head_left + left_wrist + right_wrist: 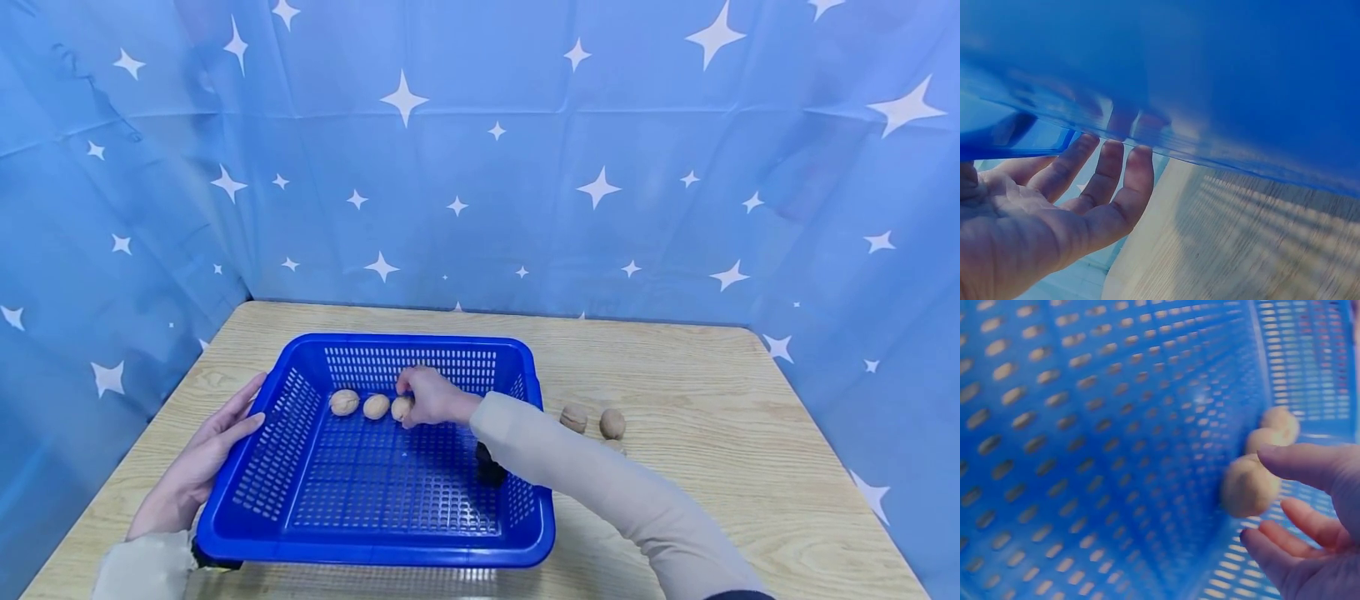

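Observation:
A blue plastic basket [375, 552] with slotted walls stands on the table. My left hand [202, 458] is at its left side, thumb and fingertips against the outside just under the rim; in the left wrist view the fingertips [1141, 156] touch the blue wall. My right hand [435, 398] reaches inside near the far wall, around a walnut [1249, 487]. Its thumb overlaps the nut's top while the other fingers spread beside it. Two more walnuts, one in the middle [377, 407] and one at the left [344, 403], lie in a row with it.
Outside the basket, to its right, several walnuts [612, 423] lie on the wooden table [750, 467], partly hidden by my right sleeve [600, 483]. A blue star-patterned curtain [480, 208] hangs behind the table and along both sides.

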Tool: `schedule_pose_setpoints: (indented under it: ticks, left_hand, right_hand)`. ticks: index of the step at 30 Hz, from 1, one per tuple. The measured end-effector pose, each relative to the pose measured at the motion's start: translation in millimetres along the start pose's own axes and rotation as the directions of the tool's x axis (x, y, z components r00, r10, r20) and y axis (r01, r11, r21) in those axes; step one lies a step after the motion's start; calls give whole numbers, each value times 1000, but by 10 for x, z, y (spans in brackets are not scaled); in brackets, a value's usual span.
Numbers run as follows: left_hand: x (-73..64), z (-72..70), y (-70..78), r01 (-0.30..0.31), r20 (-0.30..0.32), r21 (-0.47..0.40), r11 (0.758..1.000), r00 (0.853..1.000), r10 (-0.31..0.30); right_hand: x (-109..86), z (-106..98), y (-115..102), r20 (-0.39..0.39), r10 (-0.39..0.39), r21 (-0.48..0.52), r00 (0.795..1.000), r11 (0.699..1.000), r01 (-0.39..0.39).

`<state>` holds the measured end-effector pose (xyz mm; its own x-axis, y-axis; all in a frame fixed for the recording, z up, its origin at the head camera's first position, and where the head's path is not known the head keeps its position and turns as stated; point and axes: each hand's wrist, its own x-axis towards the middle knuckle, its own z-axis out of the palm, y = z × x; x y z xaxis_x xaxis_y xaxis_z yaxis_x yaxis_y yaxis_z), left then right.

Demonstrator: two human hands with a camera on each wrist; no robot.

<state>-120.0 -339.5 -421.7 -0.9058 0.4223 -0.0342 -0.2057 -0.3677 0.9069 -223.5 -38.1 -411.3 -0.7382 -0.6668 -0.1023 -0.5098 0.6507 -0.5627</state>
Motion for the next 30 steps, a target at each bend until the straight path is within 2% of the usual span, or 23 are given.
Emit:
schedule_pose_setpoints:
  ticks: [10,18,22,27,30]
  left_hand:
    - [1,5,1,16,-11,6,1000,1000,-16]
    - [-10,2,-7,36,-50,59,998,998,-33]
    - [-21,-2,-6,41,-70,82,996,997,-35]
    - [-13,-2,-6,38,-66,67,997,997,-34]
    - [-9,5,-7,39,-64,71,997,997,-34]
  right_hand:
    - [-172,-423,-114,0,40,152,999,988,-40]
    - [-462,-756,-63,-79,54,265,995,964,-31]
    - [-607,-871,-8,-122,39,309,992,951,1]
    - [-809,-959,101,-196,-7,384,981,920,83]
    - [-948,-996,176,-228,-11,394,974,913,103]
